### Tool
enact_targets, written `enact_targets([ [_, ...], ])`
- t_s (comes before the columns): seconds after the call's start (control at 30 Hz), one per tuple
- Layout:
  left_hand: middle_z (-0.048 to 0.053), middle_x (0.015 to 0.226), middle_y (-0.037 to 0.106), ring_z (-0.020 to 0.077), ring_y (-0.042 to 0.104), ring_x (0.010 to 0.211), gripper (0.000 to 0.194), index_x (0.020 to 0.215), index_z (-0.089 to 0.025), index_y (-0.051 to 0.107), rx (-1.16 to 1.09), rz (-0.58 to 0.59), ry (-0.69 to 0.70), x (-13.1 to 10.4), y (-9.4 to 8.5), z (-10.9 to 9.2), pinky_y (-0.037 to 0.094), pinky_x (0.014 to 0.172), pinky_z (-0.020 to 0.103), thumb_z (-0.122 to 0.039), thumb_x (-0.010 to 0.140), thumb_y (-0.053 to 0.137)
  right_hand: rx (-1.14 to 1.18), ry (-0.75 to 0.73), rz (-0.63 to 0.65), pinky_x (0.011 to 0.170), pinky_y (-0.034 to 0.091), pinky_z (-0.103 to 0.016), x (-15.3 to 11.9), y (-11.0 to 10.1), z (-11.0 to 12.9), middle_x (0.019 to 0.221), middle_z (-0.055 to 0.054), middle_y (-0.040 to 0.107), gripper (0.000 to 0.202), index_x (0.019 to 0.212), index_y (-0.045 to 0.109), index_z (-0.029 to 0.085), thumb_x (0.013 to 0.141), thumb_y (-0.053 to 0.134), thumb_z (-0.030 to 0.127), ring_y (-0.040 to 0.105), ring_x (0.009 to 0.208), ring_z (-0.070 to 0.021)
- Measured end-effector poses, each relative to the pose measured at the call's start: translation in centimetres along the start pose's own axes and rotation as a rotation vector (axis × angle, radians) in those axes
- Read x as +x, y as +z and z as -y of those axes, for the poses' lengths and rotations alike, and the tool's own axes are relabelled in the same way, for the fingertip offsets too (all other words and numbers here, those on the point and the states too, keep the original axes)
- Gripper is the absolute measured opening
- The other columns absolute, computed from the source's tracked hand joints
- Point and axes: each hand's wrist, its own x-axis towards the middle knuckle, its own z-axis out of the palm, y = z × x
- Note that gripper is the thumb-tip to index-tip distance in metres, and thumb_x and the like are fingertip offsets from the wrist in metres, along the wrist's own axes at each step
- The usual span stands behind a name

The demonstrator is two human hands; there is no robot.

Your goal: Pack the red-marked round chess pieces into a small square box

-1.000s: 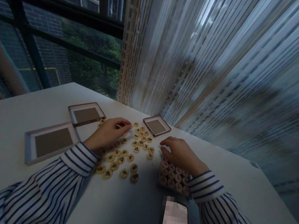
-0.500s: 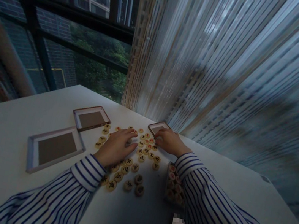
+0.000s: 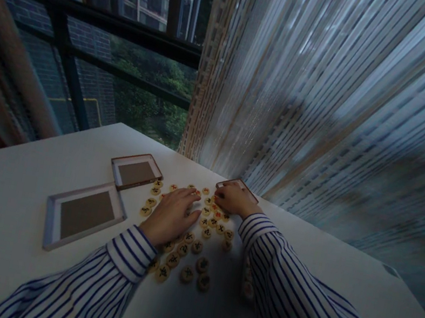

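Many round Chinese chess pieces point(image 3: 206, 232) with black or red characters lie scattered on the white table. Over the left part of them rests my left hand point(image 3: 175, 214), palm down, thumb and fingers apart, covering some pieces. At the far right side of the group is my right hand point(image 3: 235, 200), its fingers bent and drawn together, tips down among red-marked pieces point(image 3: 218, 215). What lies between those fingertips is hidden. Just behind my right hand stands a shallow box lid point(image 3: 246, 186), partly covered by it.
Two shallow open box parts, a smaller one point(image 3: 114, 169) and a larger one point(image 3: 48, 223), lie left of the pieces. A box of pieces point(image 3: 247, 287) is mostly hidden under my right sleeve. String curtains point(image 3: 289, 96) hang along the table's far right edge; a railing point(image 3: 98, 15) stands behind.
My right hand has moved slightly left and nearer the red-marked pieces, its forearm now covering more of the piece box. My left hand stays over the pieces. The view has shifted a little.
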Motion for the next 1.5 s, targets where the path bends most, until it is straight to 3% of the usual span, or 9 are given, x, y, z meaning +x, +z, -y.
enact_targets([
  [0.37,0.014,0.129,0.052,0.0260,0.044,0.121,0.043,0.119,-0.013,0.054,-0.009,0.005,0.002,-0.1,0.0,0.1,0.029,0.105,0.043,-0.030,0.080,0.050,0.015,0.036,0.042,0.085,0.040,-0.042,0.5,0.2,0.0,0.110,-0.009,0.062,0.023,0.092,0.068,0.025,0.075,0.054,0.032,0.050,0.109,-0.0275],
  [0.5,0.015,0.130,0.050,0.0259,0.042,0.123,0.044,0.121,-0.012,0.053,-0.036,-0.021,0.004,-0.1,0.4,0.5,0.031,0.104,0.044,-0.032,0.082,0.048,0.011,0.026,-0.030,0.089,0.037,-0.038,0.0,-0.8,0.5,0.103,-0.011,0.065,0.024,0.089,0.066,0.019,0.078,0.050,0.032,0.054,0.104,-0.0241],
  [0.63,0.014,0.127,0.053,0.0243,0.045,0.120,0.042,0.119,-0.011,0.053,-0.139,-0.081,-0.018,0.1,0.8,0.8,0.034,0.103,0.043,-0.032,0.085,0.040,0.012,0.002,-0.113,0.092,0.034,-0.036,-0.9,-2.1,1.0,0.100,-0.011,0.066,0.030,0.102,0.061,0.016,0.079,0.049,0.031,0.058,0.098,-0.0218],
  [0.87,0.010,0.115,0.063,0.0213,0.056,0.107,0.040,0.115,-0.014,0.058,-0.397,-0.131,-0.122,0.2,-0.1,-0.2,0.041,0.096,0.035,-0.035,0.085,0.041,0.076,-0.184,-0.312,0.091,0.031,-0.035,-4.0,-3.0,2.1,0.099,-0.009,0.066,0.029,0.103,0.058,0.015,0.078,0.052,0.028,0.058,0.094,-0.0197],
  [1.1,0.005,0.097,0.070,0.0207,0.063,0.089,0.032,0.098,-0.017,0.068,-0.719,0.002,-0.147,-0.4,-1.2,-2.1,0.047,0.085,0.034,-0.036,0.078,0.052,0.104,-0.291,-0.471,0.087,0.033,-0.036,-7.5,-3.6,4.0,0.089,-0.009,0.067,0.023,0.097,0.058,0.015,0.081,0.054,0.030,0.058,0.090,-0.0202],
  [1.5,0.006,0.086,0.071,0.0182,0.064,0.081,0.037,0.098,-0.015,0.066,-1.149,0.108,-0.288,-2.3,-1.4,-5.4,0.049,0.076,0.031,-0.038,0.069,0.065,0.192,-0.233,-0.645,0.084,0.035,-0.033,-12.5,-3.4,4.4,0.077,-0.004,0.067,0.026,0.085,0.059,0.018,0.081,0.057,0.043,0.060,0.075,-0.0154],
])
